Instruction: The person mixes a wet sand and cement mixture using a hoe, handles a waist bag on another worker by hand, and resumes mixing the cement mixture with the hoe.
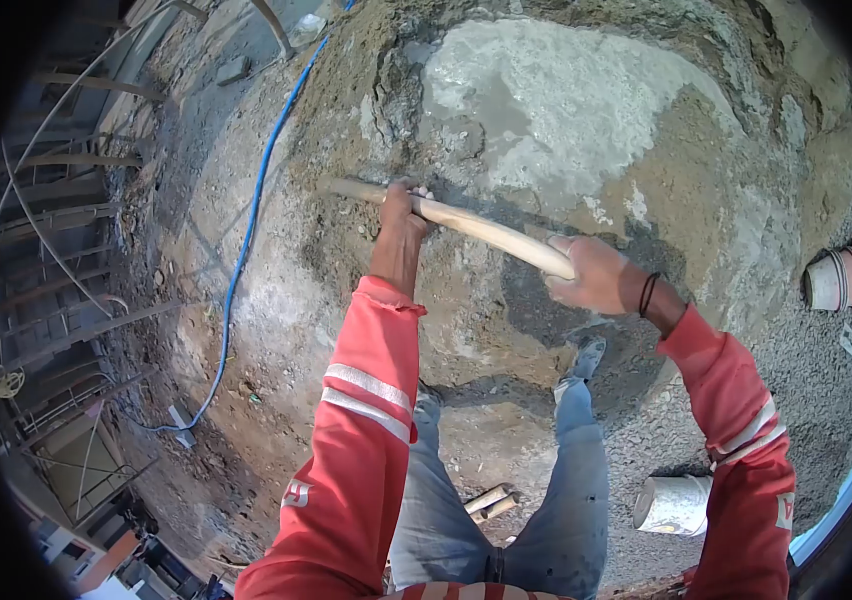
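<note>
A pale wooden tool handle [491, 232] slants across the middle of the head view, held in both fists. My left hand [402, 212] is wrapped round it nearer its far left end. My right hand [596, 275] is closed over the other end, lower and to the right. The left end of the handle blurs against the soil, and no tool head can be made out there. Beyond my hands, grey cement-like powder [586, 110] lies spread over a mound of brown earth [696, 140].
A blue hose [254, 200] winds down the left side. Wooden poles [86, 160] line the left edge. Stacked buckets [836, 278] lie at the right on gravel [756, 400], and a whitish bucket [671, 505] sits by my right arm. Short wooden pieces [491, 503] lie between my legs.
</note>
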A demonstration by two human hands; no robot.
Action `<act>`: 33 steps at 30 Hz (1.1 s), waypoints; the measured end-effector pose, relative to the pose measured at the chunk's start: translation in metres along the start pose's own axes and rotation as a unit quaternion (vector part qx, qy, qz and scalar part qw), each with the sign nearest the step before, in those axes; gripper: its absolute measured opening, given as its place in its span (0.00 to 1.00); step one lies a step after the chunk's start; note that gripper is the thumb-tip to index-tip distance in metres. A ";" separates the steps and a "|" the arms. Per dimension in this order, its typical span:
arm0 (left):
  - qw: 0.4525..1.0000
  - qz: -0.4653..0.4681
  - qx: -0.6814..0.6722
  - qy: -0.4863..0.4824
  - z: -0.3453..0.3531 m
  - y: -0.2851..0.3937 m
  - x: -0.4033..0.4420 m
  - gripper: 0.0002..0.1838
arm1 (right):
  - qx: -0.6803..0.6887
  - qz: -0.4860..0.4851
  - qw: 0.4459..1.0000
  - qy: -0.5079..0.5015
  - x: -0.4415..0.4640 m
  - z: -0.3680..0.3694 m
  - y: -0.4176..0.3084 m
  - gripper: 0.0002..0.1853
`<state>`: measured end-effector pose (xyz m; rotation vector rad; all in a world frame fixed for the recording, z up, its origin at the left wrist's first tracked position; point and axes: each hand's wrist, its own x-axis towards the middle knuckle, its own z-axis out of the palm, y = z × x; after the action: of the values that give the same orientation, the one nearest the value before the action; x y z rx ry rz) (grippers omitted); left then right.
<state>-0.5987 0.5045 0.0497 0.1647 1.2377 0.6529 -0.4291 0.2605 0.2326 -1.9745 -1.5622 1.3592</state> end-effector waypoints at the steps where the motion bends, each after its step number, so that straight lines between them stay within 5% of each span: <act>1: 0.999 -0.005 0.004 -0.033 0.023 -0.018 -0.006 0.05 | -0.001 0.004 1.000 0.001 -0.011 -0.003 0.037 0.22; 3: 0.997 -0.016 -0.007 -0.078 0.057 -0.060 0.003 0.03 | -0.187 0.071 0.978 0.065 -0.018 0.010 0.114 0.26; 8: 0.995 -0.012 -0.053 -0.089 0.071 -0.090 0.005 0.05 | -0.217 0.124 0.956 0.154 -0.005 0.060 0.172 0.28; 15: 0.979 0.136 0.146 0.046 -0.060 0.033 -0.034 0.06 | -0.005 0.126 0.987 0.102 0.037 0.244 0.010 0.33; 20: 0.910 0.270 0.313 0.038 -0.149 0.137 0.019 0.06 | 0.127 0.140 0.973 0.129 0.185 0.324 -0.107 0.29; 21: 0.889 0.284 0.356 0.039 -0.165 0.150 0.032 0.06 | 0.286 0.283 0.908 0.121 0.246 0.350 -0.106 0.23; 22: 0.864 0.269 0.421 0.067 -0.185 0.158 0.058 0.08 | 0.169 0.101 0.962 0.191 0.255 0.327 -0.146 0.18; 24: 0.835 0.243 0.485 0.093 -0.219 0.160 0.096 0.11 | 0.210 0.127 0.955 0.168 0.317 0.337 -0.159 0.17; 26: 0.652 0.258 0.698 0.149 -0.241 0.161 0.124 0.18 | 0.188 0.174 0.955 0.151 0.341 0.355 -0.166 0.17; 27: 0.692 0.223 0.670 0.149 -0.251 0.156 0.135 0.21 | 0.167 0.207 0.954 0.136 0.340 0.365 -0.168 0.18; 30: 0.694 0.247 0.666 0.121 -0.277 0.124 0.114 0.18 | 0.132 0.262 0.949 0.112 0.313 0.386 -0.169 0.19; 32: 0.614 0.162 0.771 0.040 -0.282 0.106 0.083 0.20 | 0.167 0.317 0.931 0.070 0.276 0.396 -0.179 0.18; 33: 0.720 0.153 0.674 0.051 -0.302 0.079 0.079 0.23 | 0.170 0.335 0.924 0.073 0.253 0.402 -0.183 0.18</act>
<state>-0.8904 0.5432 -0.0824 1.6028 1.6008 -0.1171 -0.8659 0.4218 0.0281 -2.3946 -0.5257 1.5229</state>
